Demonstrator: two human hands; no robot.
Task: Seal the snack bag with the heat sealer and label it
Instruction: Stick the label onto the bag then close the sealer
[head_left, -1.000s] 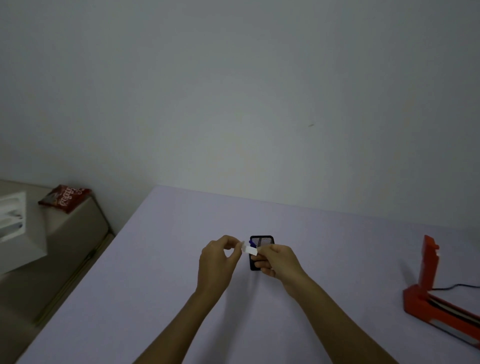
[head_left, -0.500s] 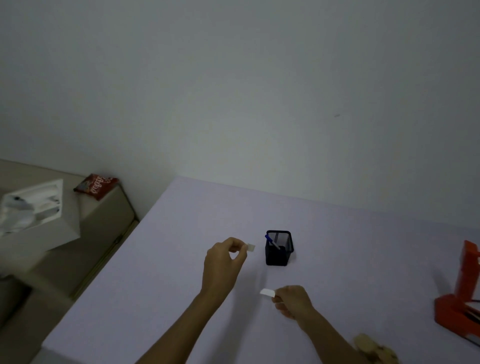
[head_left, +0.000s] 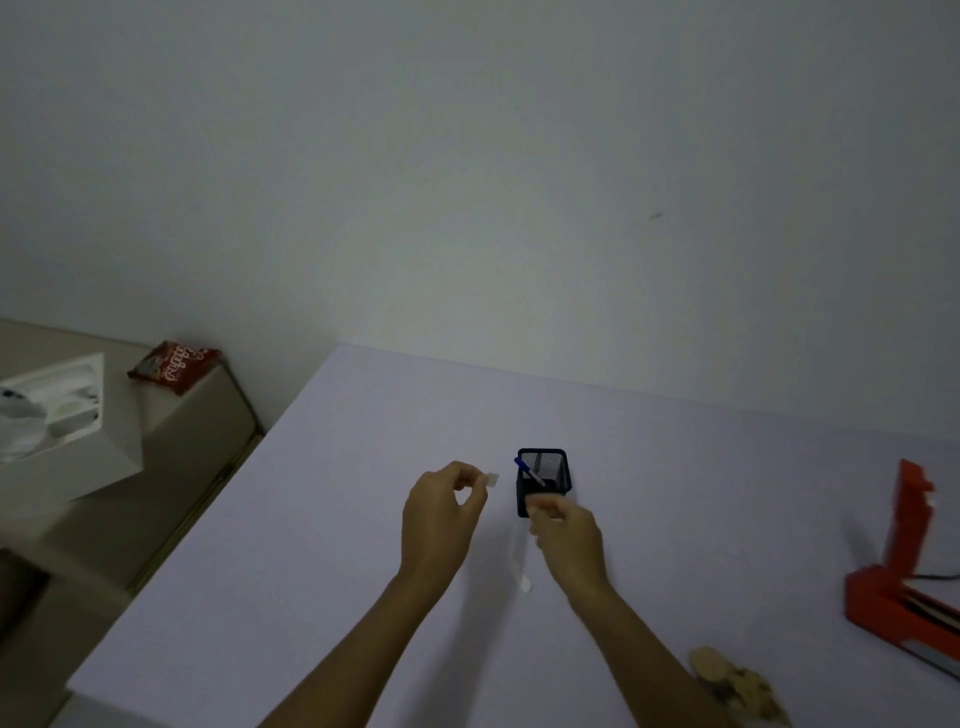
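Note:
My left hand (head_left: 441, 514) is raised over the lilac table (head_left: 322, 545) and pinches a small white label (head_left: 491, 478) between thumb and forefinger. My right hand (head_left: 569, 530), blurred by motion, is at the front of a black mesh pen holder (head_left: 543, 480) with a blue pen (head_left: 527, 470) in it; nothing shows between its loosely bent fingers. A white backing strip (head_left: 521, 578) lies on the table between my wrists. The snack bag (head_left: 737, 686) with tan pieces lies at the bottom right. The red heat sealer (head_left: 904, 577) stands at the right edge, its arm raised.
A beige cabinet (head_left: 171, 467) to the left of the table carries a red snack packet (head_left: 174, 364) and a white box (head_left: 62, 415). A black cable (head_left: 940, 576) runs behind the sealer. A plain wall rises behind the table.
My right hand let go of the backing strip, which now lies on the table, and moved up to the pen holder. My left hand kept the label in about the same place.

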